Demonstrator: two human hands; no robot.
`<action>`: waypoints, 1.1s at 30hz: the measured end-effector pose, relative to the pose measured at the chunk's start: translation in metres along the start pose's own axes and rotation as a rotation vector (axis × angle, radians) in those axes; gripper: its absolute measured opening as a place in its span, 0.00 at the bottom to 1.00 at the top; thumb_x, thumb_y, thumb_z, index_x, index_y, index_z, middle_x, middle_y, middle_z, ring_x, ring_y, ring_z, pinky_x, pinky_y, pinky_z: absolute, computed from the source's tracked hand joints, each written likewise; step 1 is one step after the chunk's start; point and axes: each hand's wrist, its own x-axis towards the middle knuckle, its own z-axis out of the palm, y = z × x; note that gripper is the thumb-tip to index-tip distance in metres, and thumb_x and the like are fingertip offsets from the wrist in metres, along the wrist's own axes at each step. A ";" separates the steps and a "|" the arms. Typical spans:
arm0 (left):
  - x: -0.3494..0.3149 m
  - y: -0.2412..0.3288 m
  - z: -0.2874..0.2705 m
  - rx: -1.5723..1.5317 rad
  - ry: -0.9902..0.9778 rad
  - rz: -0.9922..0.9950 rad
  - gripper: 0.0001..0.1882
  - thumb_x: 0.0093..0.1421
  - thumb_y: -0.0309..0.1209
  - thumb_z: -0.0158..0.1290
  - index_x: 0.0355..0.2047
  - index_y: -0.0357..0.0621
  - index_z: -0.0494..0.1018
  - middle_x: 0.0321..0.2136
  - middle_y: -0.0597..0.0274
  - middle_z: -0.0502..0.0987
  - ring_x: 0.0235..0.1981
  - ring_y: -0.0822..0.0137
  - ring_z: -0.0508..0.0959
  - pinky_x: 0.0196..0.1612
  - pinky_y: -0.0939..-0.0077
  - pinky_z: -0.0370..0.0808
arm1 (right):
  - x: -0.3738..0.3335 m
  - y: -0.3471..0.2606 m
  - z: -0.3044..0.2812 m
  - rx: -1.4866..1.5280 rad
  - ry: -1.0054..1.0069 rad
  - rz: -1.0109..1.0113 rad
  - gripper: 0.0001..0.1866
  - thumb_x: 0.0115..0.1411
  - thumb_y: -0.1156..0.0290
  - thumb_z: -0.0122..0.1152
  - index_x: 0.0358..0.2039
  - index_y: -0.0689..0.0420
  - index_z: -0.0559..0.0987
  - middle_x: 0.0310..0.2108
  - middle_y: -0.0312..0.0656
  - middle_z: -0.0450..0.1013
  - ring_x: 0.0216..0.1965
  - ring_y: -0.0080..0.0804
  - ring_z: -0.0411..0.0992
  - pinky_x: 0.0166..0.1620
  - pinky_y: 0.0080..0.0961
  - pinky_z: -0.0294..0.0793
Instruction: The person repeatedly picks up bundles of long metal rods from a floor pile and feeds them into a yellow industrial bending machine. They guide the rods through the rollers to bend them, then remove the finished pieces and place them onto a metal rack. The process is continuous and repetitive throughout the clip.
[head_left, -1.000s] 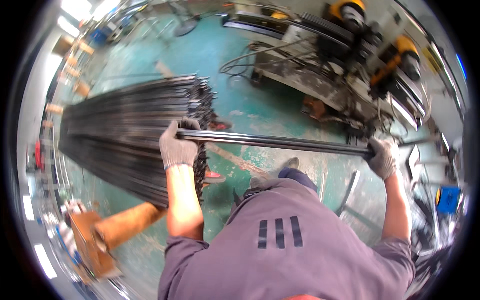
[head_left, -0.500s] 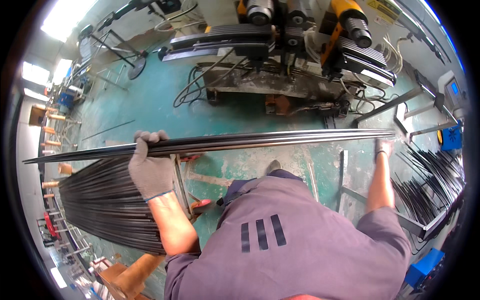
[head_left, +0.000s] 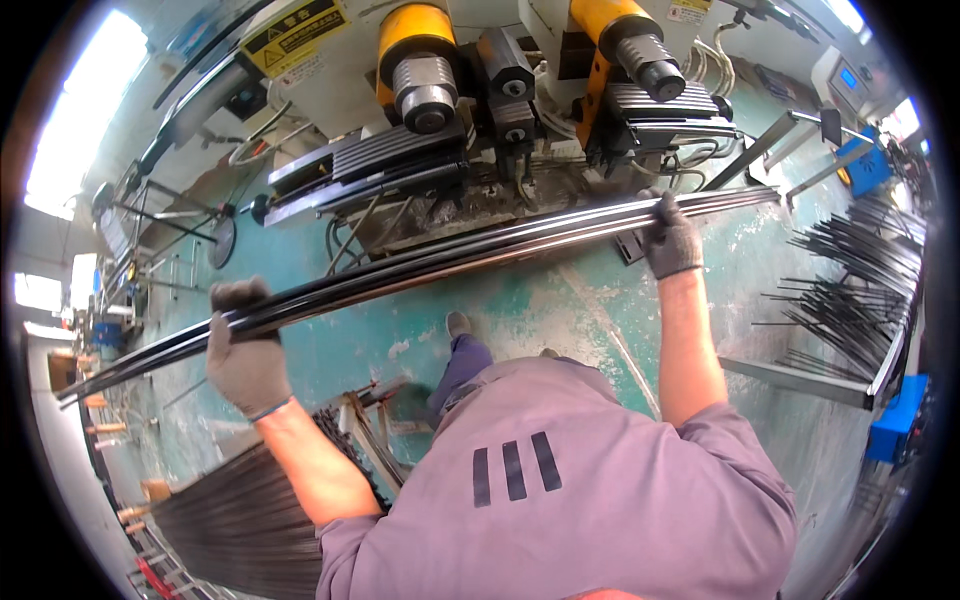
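Observation:
A bundle of several long, thin dark metal rods spans the view in front of my body, its right end farther off than its left. Toward its left end, my left hand, in a grey glove, is closed round the rods with the thumb on the near side. My right hand, gloved too, grips them some way in from the right end. The rods are in the air above the floor, before a machine with yellow cylinders. Whether they are hollow I cannot tell.
A large stack of dark rods lies on a stand at the lower left. More rods lie loosely at the right, by a metal frame. A blue box is beside that frame. Black slides jut from the machine.
The rods have moved away from the stack toward the machine, which now appears closer. My right hand has shifted inward from the right end and closed round them; my left still holds them.

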 end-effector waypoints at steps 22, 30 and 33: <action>0.213 -0.050 -0.160 -0.071 0.363 -0.368 0.19 0.70 0.36 0.42 0.47 0.29 0.71 0.47 0.46 0.75 0.52 0.52 0.74 0.62 0.54 0.68 | 0.118 0.045 0.161 -0.205 0.200 -0.149 0.12 0.57 0.68 0.67 0.37 0.62 0.78 0.32 0.43 0.78 0.29 0.38 0.77 0.34 0.33 0.79; 0.231 -0.078 -0.154 0.119 0.238 -0.359 0.17 0.70 0.34 0.44 0.47 0.31 0.73 0.47 0.52 0.77 0.52 0.58 0.75 0.62 0.61 0.69 | 0.122 0.083 0.173 -0.293 0.340 -0.251 0.14 0.56 0.68 0.67 0.40 0.63 0.79 0.31 0.41 0.78 0.31 0.36 0.78 0.34 0.33 0.77; 0.228 -0.108 -0.112 0.117 0.468 -0.396 0.17 0.70 0.34 0.45 0.47 0.31 0.73 0.46 0.52 0.77 0.51 0.58 0.75 0.61 0.62 0.69 | 0.127 0.095 0.172 -0.247 0.323 -0.201 0.17 0.53 0.66 0.69 0.41 0.62 0.79 0.32 0.40 0.78 0.30 0.33 0.77 0.33 0.32 0.76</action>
